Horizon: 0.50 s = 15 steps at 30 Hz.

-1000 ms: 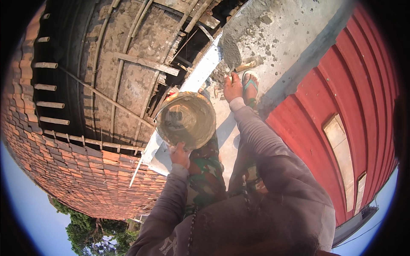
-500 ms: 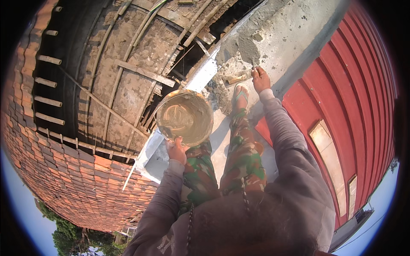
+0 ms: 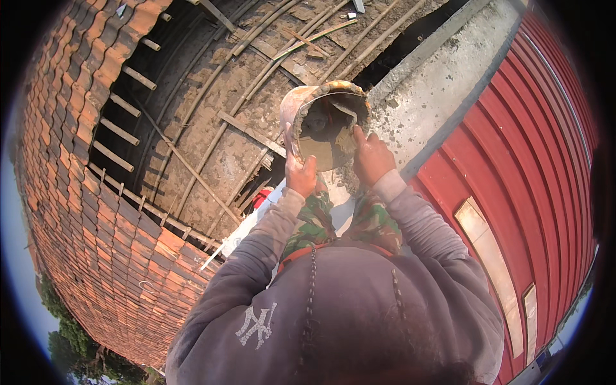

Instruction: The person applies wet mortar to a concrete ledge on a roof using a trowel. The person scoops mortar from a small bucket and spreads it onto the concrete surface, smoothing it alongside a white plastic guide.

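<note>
Left hand [image 3: 301, 174] and right hand [image 3: 373, 157] were positioned apart from each other, at opposite sides of the mouth of a round bucket [image 3: 290, 119]. The left hand was clamped on the bucket's near left rim. The right hand was curled at the right rim; whether it gripped the rim or a tool could not be determined. The bucket was located between and just beyond the hands, tilted with its mouth toward the wearer. Grey-brown material [image 3: 317, 153] lay inside, on the side nearest the left hand. A narrow grey strip [image 3: 346, 110] showed within the mouth, beyond the right hand's fingers; its kind could not be identified.

Camouflage trousers [image 3: 377, 221] were visible on the near side of the hands. A concrete ledge [image 3: 427, 102] extended beyond the right hand, with red corrugated sheeting [image 3: 497, 151] farther right. A wooden board [image 3: 252, 133] lay beyond and left of the left hand, and orange roof tiles [image 3: 128, 250] lay farther left.
</note>
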### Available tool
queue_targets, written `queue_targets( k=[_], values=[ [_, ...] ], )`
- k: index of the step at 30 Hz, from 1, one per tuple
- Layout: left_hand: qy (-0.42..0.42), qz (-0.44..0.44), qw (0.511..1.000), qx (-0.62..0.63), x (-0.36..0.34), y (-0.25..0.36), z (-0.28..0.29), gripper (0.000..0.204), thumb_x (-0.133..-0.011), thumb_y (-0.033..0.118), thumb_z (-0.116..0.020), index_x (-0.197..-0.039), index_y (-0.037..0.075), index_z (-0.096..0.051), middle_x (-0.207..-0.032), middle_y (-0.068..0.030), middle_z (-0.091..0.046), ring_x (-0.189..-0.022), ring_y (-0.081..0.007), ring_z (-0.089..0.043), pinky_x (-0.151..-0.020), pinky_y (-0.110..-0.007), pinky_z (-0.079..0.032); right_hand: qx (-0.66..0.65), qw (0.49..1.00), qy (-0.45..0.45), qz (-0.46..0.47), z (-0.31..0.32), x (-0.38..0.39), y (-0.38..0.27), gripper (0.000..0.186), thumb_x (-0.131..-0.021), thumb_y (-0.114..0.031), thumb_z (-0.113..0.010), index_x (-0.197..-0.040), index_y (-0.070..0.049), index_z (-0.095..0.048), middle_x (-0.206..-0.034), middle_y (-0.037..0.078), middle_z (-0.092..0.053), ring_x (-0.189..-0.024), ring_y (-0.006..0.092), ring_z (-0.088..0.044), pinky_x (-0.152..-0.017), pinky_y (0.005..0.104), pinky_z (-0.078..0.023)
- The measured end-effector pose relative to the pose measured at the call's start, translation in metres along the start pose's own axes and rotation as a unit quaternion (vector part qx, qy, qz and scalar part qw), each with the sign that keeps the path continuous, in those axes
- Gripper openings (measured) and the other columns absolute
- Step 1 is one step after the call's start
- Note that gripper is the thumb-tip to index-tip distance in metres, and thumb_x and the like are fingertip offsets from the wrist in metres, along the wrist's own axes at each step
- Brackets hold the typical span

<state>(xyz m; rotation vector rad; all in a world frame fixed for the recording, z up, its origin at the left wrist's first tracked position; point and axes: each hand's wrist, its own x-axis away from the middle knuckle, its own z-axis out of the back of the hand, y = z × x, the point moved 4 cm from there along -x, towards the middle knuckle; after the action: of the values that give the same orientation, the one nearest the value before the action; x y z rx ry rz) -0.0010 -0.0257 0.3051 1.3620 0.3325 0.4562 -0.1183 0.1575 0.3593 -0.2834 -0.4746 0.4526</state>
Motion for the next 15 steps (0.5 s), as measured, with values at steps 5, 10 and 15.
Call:
queue_targets(
  k=[5, 10, 15],
  values=[
    [-0.008, -0.17, 0.98, -0.1, -0.022, 0.108, 0.001, 0.083, -0.091, 0.001, -0.055, -0.166, 0.0, -0.019, -0.171, -0.0281, -0.018, -0.159, -0.0356, -0.023, -0.126, -0.04, -0.026, 0.059, 0.996, -0.051, 0.048, 0.063, 0.044, -0.04, 0.058, -0.089, -0.013, -0.062, -0.145, -0.003, -0.05, -0.111, 0.028, -0.067, -0.108, 0.043, -0.07, -0.085, 0.0527, -0.06],
    [-0.027, -0.192, 0.98, -0.045, -0.018, 0.18, 0.015, 0.088, -0.09, -0.003, -0.051, -0.17, 0.011, -0.017, -0.174, -0.0288, -0.003, -0.162, -0.0413, -0.011, -0.124, -0.043, -0.03, 0.035, 0.99, 0.132, 0.037, 0.172, 0.082, -0.053, 0.056, -0.092, -0.012, -0.058, -0.146, -0.003, -0.05, -0.102, 0.028, -0.069, -0.09, 0.0466, -0.074, -0.08, 0.0536, -0.06],
    [-0.099, -0.258, 0.96, -0.033, -0.013, 0.234, 0.015, 0.092, -0.087, -0.01, -0.049, -0.171, 0.014, -0.017, -0.176, -0.0253, -0.001, -0.162, -0.0384, -0.015, -0.123, -0.04, -0.031, -0.122, 0.99, -0.066, 0.019, 0.221, 0.049, -0.008, 0.04, -0.101, -0.029, -0.061, -0.133, -0.005, -0.065, -0.075, 0.015, -0.067, -0.062, 0.0275, -0.069, -0.056, 0.0422, -0.058]
  ],
)
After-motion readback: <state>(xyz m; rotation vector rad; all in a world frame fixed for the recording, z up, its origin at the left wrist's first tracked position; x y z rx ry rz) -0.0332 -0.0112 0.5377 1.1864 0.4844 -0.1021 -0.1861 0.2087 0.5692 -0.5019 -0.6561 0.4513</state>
